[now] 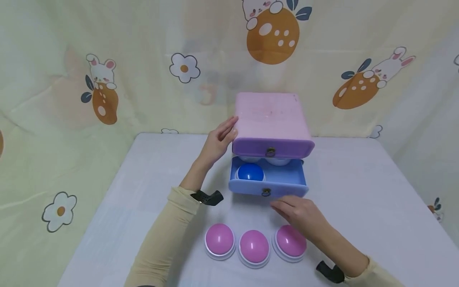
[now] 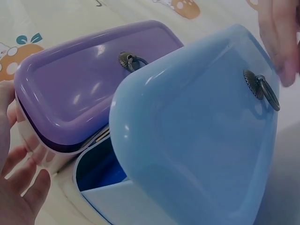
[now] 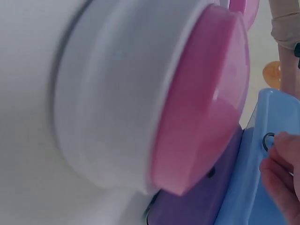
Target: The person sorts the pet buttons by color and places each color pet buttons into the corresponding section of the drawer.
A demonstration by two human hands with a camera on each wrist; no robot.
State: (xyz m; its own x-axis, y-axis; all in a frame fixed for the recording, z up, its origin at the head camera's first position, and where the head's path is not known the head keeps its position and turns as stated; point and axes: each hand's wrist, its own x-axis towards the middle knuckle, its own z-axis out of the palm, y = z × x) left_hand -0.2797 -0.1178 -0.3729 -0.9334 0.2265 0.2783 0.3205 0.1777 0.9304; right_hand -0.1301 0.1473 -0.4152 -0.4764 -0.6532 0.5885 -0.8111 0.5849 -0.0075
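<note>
A pink two-drawer cabinet (image 1: 270,115) stands on the white table. My left hand (image 1: 218,141) rests against its left side with the fingers extended. The upper purple drawer (image 1: 247,148) is pushed in, while the light-blue lower drawer (image 1: 287,189) sticks out. Inside the blue drawer are a blue-domed button (image 1: 251,171) on a white base and two pale round things behind it, mostly hidden. My right hand (image 1: 303,215) hovers in front of that drawer, fingers loosely bent, fingertips close by its ring pull (image 1: 266,192). The ring hangs free in the left wrist view.
Three pink-domed buttons on white bases stand in a row before the cabinet: a left one (image 1: 220,239), a middle one (image 1: 254,247) and a right one (image 1: 291,240), partly under my right hand. A printed cloth (image 1: 143,91) hangs behind the table.
</note>
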